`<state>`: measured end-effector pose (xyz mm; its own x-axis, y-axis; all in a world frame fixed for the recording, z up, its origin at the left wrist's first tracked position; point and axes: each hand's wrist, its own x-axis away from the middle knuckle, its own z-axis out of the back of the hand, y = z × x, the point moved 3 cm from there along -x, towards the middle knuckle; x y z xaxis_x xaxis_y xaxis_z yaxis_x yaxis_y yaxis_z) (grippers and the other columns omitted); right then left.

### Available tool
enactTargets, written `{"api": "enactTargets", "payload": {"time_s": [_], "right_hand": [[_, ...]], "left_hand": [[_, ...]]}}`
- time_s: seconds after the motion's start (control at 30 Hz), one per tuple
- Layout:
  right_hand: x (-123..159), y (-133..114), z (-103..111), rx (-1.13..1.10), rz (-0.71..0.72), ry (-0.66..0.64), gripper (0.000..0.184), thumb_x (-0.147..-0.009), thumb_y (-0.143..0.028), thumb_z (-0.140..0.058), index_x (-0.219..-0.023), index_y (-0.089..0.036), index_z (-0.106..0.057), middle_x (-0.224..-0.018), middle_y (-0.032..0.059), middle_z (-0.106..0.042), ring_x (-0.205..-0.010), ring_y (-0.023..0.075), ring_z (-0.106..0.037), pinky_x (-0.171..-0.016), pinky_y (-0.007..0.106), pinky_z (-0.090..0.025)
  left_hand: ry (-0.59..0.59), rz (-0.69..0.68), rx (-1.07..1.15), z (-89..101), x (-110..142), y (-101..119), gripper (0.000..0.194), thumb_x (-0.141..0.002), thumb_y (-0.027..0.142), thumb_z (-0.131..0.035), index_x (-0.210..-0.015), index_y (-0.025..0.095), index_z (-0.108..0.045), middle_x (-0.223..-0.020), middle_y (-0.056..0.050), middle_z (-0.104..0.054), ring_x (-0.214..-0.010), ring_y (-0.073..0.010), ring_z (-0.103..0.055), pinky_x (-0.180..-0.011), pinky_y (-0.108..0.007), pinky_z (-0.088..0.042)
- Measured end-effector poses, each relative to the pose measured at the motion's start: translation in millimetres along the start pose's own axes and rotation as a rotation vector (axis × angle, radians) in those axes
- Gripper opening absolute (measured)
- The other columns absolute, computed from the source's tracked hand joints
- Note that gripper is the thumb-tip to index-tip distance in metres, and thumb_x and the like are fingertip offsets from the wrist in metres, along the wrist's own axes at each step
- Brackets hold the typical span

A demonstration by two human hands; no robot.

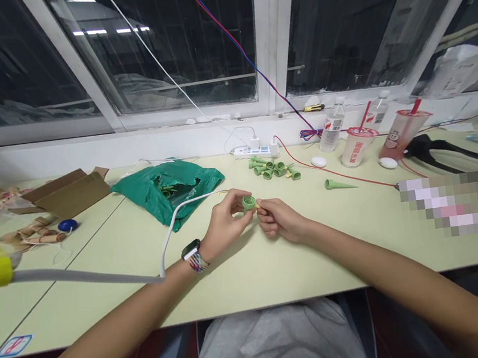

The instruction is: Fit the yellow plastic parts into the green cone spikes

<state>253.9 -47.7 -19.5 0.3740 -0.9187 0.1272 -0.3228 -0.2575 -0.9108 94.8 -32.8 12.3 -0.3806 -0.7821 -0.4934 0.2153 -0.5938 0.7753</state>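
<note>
My left hand (pixel 226 220), with a watch on its wrist, is closed around the rim of a green cup-shaped piece (pixel 248 203). A small yellowish tip (pixel 257 206) at the right side of that piece is pinched between the thumb and fingers of my right hand (pixel 282 219). Both hands meet above the pale table, and the right fingers hide most of the tip. Behind them lies a pile of similar green pieces (pixel 269 169), several with yellowish ends. A single green cone (pixel 339 184) rests on its side to the right.
An open green plastic bag (pixel 149 199) holds more pieces. A grey cable (pixel 88 276) arches across the left side. Cardboard box (pixel 71 195), wooden parts and a blue ball (pixel 68 225) lie left. Drink cups (pixel 356 149), bottles (pixel 331 128) and a power strip (pixel 257 152) stand behind.
</note>
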Motion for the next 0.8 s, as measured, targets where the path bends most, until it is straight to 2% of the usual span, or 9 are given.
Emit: {"api": "enactTargets", "payload": {"time_s": [0.1,0.23,0.43,0.57,0.7,0.8], "right_hand": [[-2,-2,3,0.18,0.135,0.049,0.046,-0.092,-0.061,-0.06,-0.072,-0.022,-0.045,-0.052,-0.0099,-0.039,-0.039,0.0085,-0.041,-0.042,0.023,-0.04],[-1,-7,7,0.341,0.246,0.103,0.045,-0.096,-0.062,-0.053,-0.076,-0.022,-0.048,-0.054,-0.0088,-0.045,-0.039,0.0088,-0.046,-0.041,0.022,-0.04],[4,-14,10,0.534,0.352,0.102,0.031,-0.091,-0.05,-0.066,-0.085,-0.022,-0.054,-0.063,-0.0068,-0.057,-0.044,0.0104,-0.054,-0.044,0.024,-0.048],[7,-16,11,0.618,0.401,0.163,0.025,-0.09,-0.044,-0.067,-0.086,-0.02,-0.06,-0.072,-0.0005,-0.068,-0.047,0.0115,-0.059,-0.045,0.025,-0.048],[8,-16,13,0.675,0.435,0.154,0.018,-0.091,-0.037,-0.064,-0.087,-0.02,-0.063,-0.072,0.0005,-0.069,-0.047,0.0132,-0.063,-0.046,0.025,-0.05],[10,-16,14,0.683,0.41,0.108,0.019,-0.092,-0.037,-0.064,-0.085,-0.019,-0.063,-0.071,0.0001,-0.069,-0.048,0.0138,-0.065,-0.047,0.026,-0.052]], "left_hand": [[-0.027,0.151,0.172,0.0,-6,-6,0.035,-0.084,0.035,-0.078,-0.114,0.022,-0.065,-0.084,-0.001,-0.065,-0.081,-0.0174,-0.066,-0.074,-0.029,-0.053],[-0.057,0.266,0.307,0.7,-8,-11,0.041,-0.082,0.036,-0.08,-0.119,0.021,-0.069,-0.089,-0.003,-0.069,-0.088,-0.0198,-0.068,-0.08,-0.033,-0.055],[-0.007,0.29,0.314,5.1,-7,-15,0.042,-0.083,0.034,-0.081,-0.122,0.022,-0.076,-0.084,-0.003,-0.067,-0.082,-0.0173,-0.063,-0.077,-0.032,-0.052],[-0.056,0.337,0.416,4.3,-7,-18,0.048,-0.081,0.033,-0.083,-0.126,0.02,-0.075,-0.079,-0.002,-0.068,-0.08,-0.0164,-0.064,-0.08,-0.032,-0.053],[-0.122,0.387,0.546,1.8,-6,-19,0.05,-0.08,0.034,-0.084,-0.126,0.018,-0.074,-0.087,-0.005,-0.073,-0.087,-0.0192,-0.069,-0.088,-0.037,-0.056],[-0.111,0.343,0.469,2.5,-6,-18,0.045,-0.079,0.032,-0.085,-0.121,0.017,-0.077,-0.082,-0.004,-0.072,-0.081,-0.0174,-0.068,-0.084,-0.034,-0.056]]}}
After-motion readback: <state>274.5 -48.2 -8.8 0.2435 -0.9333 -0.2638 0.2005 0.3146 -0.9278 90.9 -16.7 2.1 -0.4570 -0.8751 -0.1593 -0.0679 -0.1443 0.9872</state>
